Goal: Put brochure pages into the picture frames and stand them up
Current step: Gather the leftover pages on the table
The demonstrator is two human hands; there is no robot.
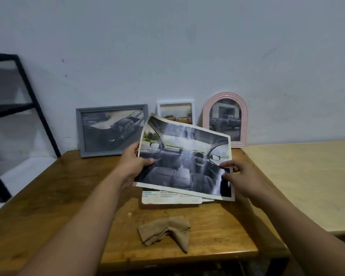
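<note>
Closest to the camera there's a crumpled tan cloth (165, 231) lying soft and lumpy on the wooden table (58, 196), which has a warm brown grain and looks a bit scuffed. Just past it sits a flat stack of brochure pages (167, 197), pale and worn at the edges, mostly covered by the sheet held above it.

That sheet is the brochure page (184, 158), a glossy rectangle with a white border showing a car interior, dashboard and seats. It's held up off the table, tilted, with glare streaks down the middle. The left hand (132, 164) grips its left edge, thumb on the front and fingers curled behind. The right hand (239, 179) pinches the lower right part with thumb and fingertips.

The page blocks the bottom corner of the grey frame (108, 130) and the lower bit of the white frame (175, 112). Both stand upright at the back against the wall (167, 46), along with an arched pink frame (225, 118) with ridged molding. All three have truck pictures inside.

To the right is a lighter plywood-looking table (303, 176), butted right beside the brown one. On the far left stands a black metal shelf frame (18, 96).
</note>
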